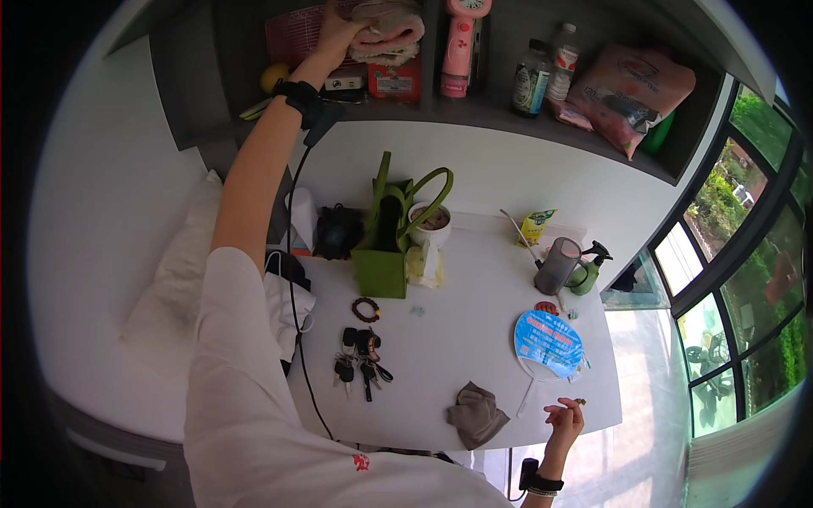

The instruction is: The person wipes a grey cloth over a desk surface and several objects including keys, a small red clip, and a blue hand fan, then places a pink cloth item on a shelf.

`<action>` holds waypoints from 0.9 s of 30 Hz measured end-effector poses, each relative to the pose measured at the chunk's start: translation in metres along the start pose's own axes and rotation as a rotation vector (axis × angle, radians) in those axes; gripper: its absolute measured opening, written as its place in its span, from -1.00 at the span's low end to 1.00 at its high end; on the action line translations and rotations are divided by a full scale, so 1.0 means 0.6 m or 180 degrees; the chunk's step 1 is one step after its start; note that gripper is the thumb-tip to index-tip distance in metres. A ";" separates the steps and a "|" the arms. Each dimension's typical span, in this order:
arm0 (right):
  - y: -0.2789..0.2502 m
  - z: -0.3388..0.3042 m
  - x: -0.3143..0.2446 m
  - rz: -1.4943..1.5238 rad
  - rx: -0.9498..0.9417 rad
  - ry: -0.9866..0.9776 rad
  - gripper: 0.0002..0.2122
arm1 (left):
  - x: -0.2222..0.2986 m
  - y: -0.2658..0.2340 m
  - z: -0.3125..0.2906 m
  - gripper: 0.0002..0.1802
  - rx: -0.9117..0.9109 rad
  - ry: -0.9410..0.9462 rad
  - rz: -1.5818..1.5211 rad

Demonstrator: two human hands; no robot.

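Note:
My left arm reaches up to the dark wall shelf, where my left hand (pixel 337 35) is closed on a folded pink and grey towel (pixel 391 32). The towel is above a red box (pixel 395 82) and a small white box (pixel 345 80). By the table's right front edge, my right hand (pixel 565 423) is loosely curled with its fingers apart. A tiny dark object shows at its fingertips; whether it is touched I cannot tell. Nearest to that hand are a grey cloth (pixel 477 415) and a blue round hand fan (pixel 549 344) with a white handle.
The shelf also holds a pink handheld fan (pixel 458 46), two bottles (pixel 531 78) and a pink package (pixel 633 93). A green tote bag (pixel 381 262), keys (pixel 366 360), a bead bracelet (pixel 366 310), a grey pitcher (pixel 559 265) and a green spray bottle (pixel 584 275) are on the table.

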State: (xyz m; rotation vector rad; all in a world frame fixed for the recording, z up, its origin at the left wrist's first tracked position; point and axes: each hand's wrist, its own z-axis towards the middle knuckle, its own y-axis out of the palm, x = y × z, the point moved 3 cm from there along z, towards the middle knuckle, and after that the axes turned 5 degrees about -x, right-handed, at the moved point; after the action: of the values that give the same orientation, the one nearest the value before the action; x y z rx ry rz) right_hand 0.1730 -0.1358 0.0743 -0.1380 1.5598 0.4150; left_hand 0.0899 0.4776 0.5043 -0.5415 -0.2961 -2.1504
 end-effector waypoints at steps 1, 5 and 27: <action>0.000 -0.003 0.001 -0.0001 0.0022 -0.0010 -0.82 | 0.004 -0.001 0.004 -0.21 -0.0008 0.0004 -0.0023; -0.018 -0.019 0.012 -0.0036 0.0195 -0.0012 -0.81 | 0.003 0.000 0.037 -0.27 -0.0032 0.0255 0.0188; 0.014 -0.046 0.059 0.0276 0.0534 0.0371 -0.80 | 0.057 0.089 -0.040 -0.29 -0.1548 0.1339 0.4443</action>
State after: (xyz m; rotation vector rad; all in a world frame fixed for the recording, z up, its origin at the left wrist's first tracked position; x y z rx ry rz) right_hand 0.1430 -0.1316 0.0404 0.0358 1.7124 0.3470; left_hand 0.1087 0.4123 0.5005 -0.3460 0.6885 -0.8756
